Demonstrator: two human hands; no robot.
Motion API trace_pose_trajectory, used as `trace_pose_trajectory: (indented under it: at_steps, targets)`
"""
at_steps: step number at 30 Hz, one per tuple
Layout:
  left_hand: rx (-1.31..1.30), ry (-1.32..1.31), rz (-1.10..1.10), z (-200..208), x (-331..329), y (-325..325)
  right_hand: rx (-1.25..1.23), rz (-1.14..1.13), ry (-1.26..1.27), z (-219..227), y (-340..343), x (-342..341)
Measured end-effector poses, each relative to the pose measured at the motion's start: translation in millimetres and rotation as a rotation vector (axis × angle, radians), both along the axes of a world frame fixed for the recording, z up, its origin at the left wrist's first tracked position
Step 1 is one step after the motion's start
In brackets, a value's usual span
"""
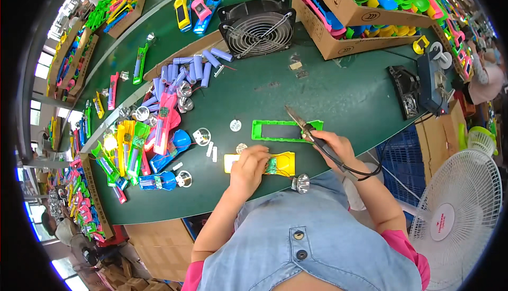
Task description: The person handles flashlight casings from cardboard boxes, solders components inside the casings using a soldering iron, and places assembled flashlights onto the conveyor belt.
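My right hand [338, 149] grips a soldering iron [323, 144] by its dark handle, with the tip pointing up and left over a green plastic housing [256, 130]. My left hand [250, 170] bends over a yellow flashlight housing [286, 165], its fingers pinched together near the top edge. What lies between those fingertips is hidden. Inside the yellow housing sits a green circuit board [271, 165] with thin wires. A silver reflector [302, 183] lies by its lower right corner at the table edge. Round white discs, one of them a marked disc [235, 125], lie to the upper left.
Purple battery cells [197, 67] are heaped at the left, above assorted coloured housings [126, 143]. A square black fan [258, 32] stands at the back. Cardboard boxes [333, 45] of plastic parts are far right, near a soldering station [431, 82]. A white fan [460, 217] stands right of the table.
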State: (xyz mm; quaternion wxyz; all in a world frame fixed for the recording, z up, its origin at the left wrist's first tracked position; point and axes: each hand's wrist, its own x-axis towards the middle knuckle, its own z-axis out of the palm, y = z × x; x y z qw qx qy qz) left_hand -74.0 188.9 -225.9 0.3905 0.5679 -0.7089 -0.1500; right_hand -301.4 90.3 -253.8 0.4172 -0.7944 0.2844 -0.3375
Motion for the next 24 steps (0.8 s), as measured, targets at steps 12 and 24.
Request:
trace_pose_trajectory:
  at_steps: [12,24]
  targets:
    - [0.118,0.067,0.244,21,19,-12,-0.340,0.082,-0.035,22,9,-3]
    - [0.321,-0.552,-0.015,23,31,-40,0.855,-0.289,-0.471,19,17,37]
